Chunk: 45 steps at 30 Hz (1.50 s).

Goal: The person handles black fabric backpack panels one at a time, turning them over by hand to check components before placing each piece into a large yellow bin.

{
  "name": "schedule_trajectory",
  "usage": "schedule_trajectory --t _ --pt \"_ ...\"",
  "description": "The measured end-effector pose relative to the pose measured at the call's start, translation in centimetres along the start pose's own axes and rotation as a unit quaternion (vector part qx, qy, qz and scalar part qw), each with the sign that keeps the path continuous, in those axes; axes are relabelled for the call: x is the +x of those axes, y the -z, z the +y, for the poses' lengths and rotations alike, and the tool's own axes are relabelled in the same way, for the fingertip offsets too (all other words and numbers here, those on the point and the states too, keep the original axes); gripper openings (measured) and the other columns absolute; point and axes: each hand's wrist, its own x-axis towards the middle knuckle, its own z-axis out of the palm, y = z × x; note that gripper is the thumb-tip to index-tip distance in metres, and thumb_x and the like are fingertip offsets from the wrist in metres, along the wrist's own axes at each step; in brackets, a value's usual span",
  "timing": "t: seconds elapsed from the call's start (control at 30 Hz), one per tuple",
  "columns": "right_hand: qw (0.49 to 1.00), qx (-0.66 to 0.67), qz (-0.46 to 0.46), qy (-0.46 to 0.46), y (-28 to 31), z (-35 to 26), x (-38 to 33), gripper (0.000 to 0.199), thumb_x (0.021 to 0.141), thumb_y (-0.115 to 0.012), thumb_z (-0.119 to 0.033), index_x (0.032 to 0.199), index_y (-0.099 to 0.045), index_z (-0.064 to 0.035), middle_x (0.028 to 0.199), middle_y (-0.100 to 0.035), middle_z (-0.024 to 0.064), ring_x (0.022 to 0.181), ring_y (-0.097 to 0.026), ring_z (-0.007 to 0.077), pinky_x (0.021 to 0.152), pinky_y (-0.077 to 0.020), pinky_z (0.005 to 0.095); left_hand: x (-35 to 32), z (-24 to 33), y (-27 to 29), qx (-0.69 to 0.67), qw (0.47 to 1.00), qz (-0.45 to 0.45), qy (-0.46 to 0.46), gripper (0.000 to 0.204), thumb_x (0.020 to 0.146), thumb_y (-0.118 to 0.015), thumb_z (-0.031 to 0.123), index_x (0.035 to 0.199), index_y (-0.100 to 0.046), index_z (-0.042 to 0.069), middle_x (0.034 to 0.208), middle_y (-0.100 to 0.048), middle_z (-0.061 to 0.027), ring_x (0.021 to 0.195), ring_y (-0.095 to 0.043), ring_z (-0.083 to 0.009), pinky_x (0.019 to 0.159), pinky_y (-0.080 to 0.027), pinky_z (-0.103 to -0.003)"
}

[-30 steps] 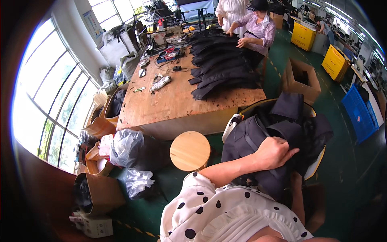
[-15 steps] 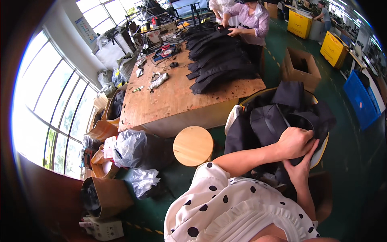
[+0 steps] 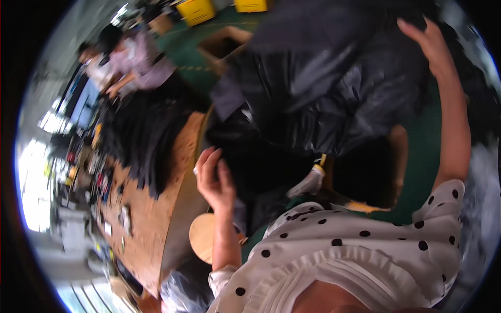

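A large black piece of glossy fabric (image 3: 323, 78), perhaps a garment, spreads in front of me and is smeared by motion. My right hand (image 3: 430, 44) is raised at its far right edge; the thumb lies against the cloth and the fingers appear to grip it, though partly hidden. Lower down, my left hand (image 3: 215, 180) holds nothing, its fingers loosely bent and apart, close to the dark cloth at the left. Beneath the raised fabric is a darker heap of black cloth (image 3: 261, 161), its outline hard to make out.
On the left, a wooden table (image 3: 148, 224) carries a pile of black pieces (image 3: 146, 130). A round stool (image 3: 201, 237) stands by my left forearm. An open cardboard box (image 3: 399, 161) is in front of my body, another box (image 3: 209, 44) farther off. Two people (image 3: 138, 60) work beyond the table.
My view has turned right. My hands, earlier together on the black cloth, are now far apart. The right hand has gone up and out with the glossy fabric; the left has let go.
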Motion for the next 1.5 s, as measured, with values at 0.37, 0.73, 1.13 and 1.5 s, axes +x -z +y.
schedule_trajectory --t 0.37,0.73,1.13,1.5 --pt "0.923 -0.321 0.188 0.098 4.5 6.4 -11.5 0.040 0.075 -0.061 -0.013 0.110 -0.054 0.0044 0.105 -0.060 0.0192 0.100 -0.057 0.0271 0.087 -0.0429 0.0339 -4.5 -3.3 -6.5 -0.004 0.963 -0.268 -0.001 0.016 0.078 -0.056 0.001 0.094 -0.061 0.001 0.100 -0.057 -0.0149 0.081 -0.059 -0.0264 0.069 -0.049 -0.030" --pt "0.626 -0.362 -0.570 -0.389 -9.8 33.6 -46.6 0.065 0.064 -0.075 -0.027 0.120 -0.048 -0.0074 0.123 -0.048 0.0124 0.114 -0.047 0.0280 0.090 -0.0415 0.0420 -11.8 -7.5 -9.0 0.030 0.891 -0.445 0.086 0.019 0.078 -0.058 0.013 0.095 -0.061 0.006 0.103 -0.057 -0.0124 0.090 -0.057 -0.0305 0.077 -0.048 -0.036" --pt "0.852 -0.020 -0.519 0.071 -30.0 16.0 -19.3 0.050 0.072 -0.065 -0.026 0.115 -0.052 -0.0057 0.111 -0.055 0.0147 0.103 -0.053 0.0289 0.086 -0.0436 0.0360 -17.8 -7.5 -4.6 0.171 0.896 -0.407 0.036 0.037 0.076 -0.063 0.026 0.107 -0.058 0.006 0.113 -0.053 -0.0135 0.108 -0.047 -0.0317 0.090 -0.037 -0.043" --pt "0.751 -0.017 -0.628 0.203 -36.9 12.2 -29.9 0.072 0.069 -0.067 -0.039 0.127 -0.039 -0.0086 0.115 -0.051 0.0173 0.104 -0.050 0.0319 0.086 -0.0429 0.0398 -22.1 -4.7 1.7 0.321 0.868 -0.341 0.163 0.060 0.064 -0.061 0.004 0.122 -0.046 0.010 0.117 -0.050 -0.0127 0.096 -0.055 -0.0285 0.079 -0.045 -0.037"
